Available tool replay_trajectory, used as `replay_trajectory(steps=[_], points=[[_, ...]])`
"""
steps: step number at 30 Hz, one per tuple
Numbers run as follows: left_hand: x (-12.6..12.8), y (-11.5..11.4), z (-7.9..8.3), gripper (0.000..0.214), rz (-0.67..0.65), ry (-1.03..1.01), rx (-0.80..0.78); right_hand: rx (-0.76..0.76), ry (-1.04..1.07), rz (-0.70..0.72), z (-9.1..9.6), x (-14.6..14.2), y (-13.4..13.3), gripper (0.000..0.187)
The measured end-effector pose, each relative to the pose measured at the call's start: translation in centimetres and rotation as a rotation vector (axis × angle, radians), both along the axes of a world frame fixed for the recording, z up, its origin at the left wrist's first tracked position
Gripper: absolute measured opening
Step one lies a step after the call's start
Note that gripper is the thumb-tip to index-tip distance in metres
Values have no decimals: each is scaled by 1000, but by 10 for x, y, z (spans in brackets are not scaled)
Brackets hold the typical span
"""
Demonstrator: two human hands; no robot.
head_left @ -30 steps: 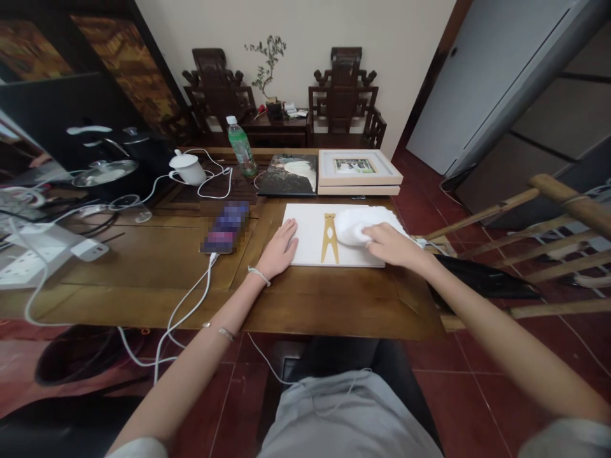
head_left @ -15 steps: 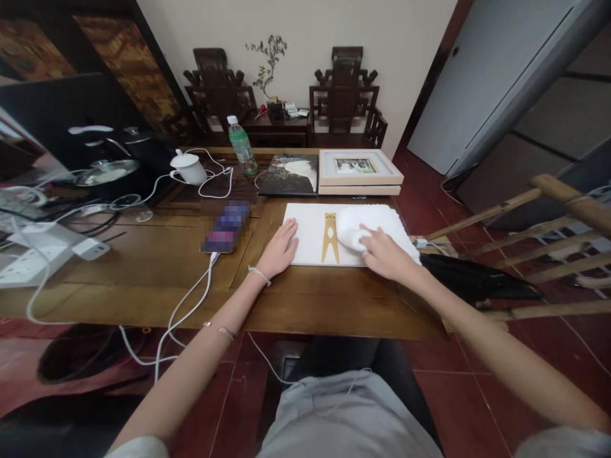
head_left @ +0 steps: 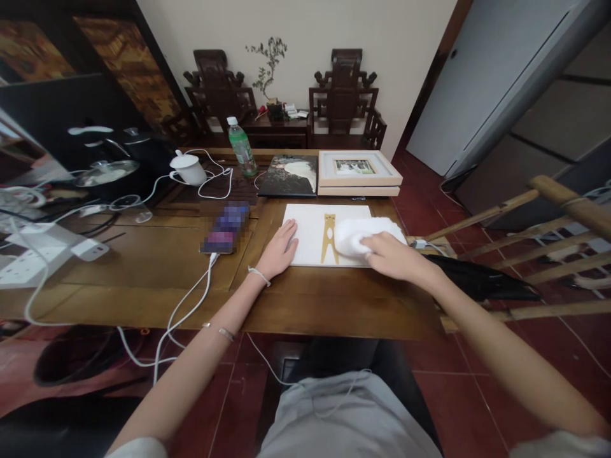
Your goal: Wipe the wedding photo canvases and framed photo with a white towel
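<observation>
A white board [head_left: 310, 232] with a yellow stand-shaped piece [head_left: 329, 238] lies flat on the wooden table [head_left: 305, 299]. My left hand [head_left: 278, 249] rests flat on the board's left edge with fingers stretched out. My right hand [head_left: 391, 254] is closed on a bunched white cloth [head_left: 358, 234] that presses on the board's right part, right next to the yellow piece.
Behind the board lie a framed picture [head_left: 358, 170] and a dark picture [head_left: 291, 175]. A phone [head_left: 226, 226] on a white cable, a white cup [head_left: 187, 168], a green bottle [head_left: 242, 146] and a power strip [head_left: 42, 251] stand to the left. A wooden rack [head_left: 548, 254] is at right.
My right hand has drawn the white cloth across the board's right part, first back toward me and then slightly left. My left hand has stayed in place.
</observation>
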State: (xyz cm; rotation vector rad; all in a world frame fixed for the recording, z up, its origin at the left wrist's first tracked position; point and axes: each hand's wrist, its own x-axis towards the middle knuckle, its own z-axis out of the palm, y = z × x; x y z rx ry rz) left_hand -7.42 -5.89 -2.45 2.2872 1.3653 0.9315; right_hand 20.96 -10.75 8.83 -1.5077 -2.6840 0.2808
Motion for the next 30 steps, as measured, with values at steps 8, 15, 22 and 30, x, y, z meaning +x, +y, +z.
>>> replay_trajectory(steps=[8,15,22,30], points=[[0,-1,1,51,8,15,12,87,-43,-54,-21,-14,69,32],[2,-3,3,53,9,22,-4,92,-91,19,-36,-15,-10,38],[3,-3,5,55,13,33,-11,1,-87,91,-11,-7,-76,33],[1,-2,2,52,12,32,6,51,-49,-16,-22,-19,10,36]])
